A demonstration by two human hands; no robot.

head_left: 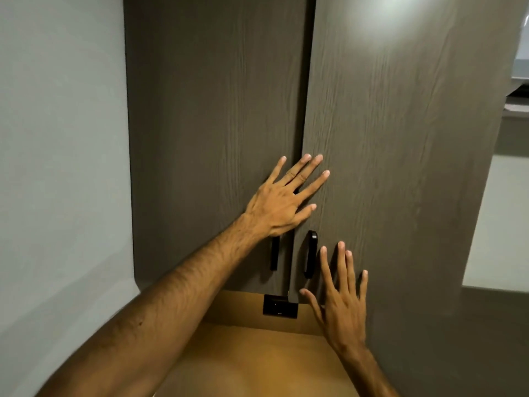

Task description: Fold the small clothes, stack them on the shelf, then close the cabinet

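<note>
A tall dark wood-grain cabinet fills the view, its left door (211,138) and right door (400,167) meeting at a narrow dark seam. My left hand (283,202) lies flat with fingers spread across that seam, above the two black handles (310,253). My right hand (342,299) presses flat on the right door, just right of the handles. Both hands hold nothing. No clothes or shelf can be seen; the doors hide the inside.
A tan wooden surface (257,362) juts out below the doors, with a black socket plate (280,305) on its back panel. A pale wall (63,167) stands at the left. At the right, a light floor area and a counter edge (515,110) show past the cabinet.
</note>
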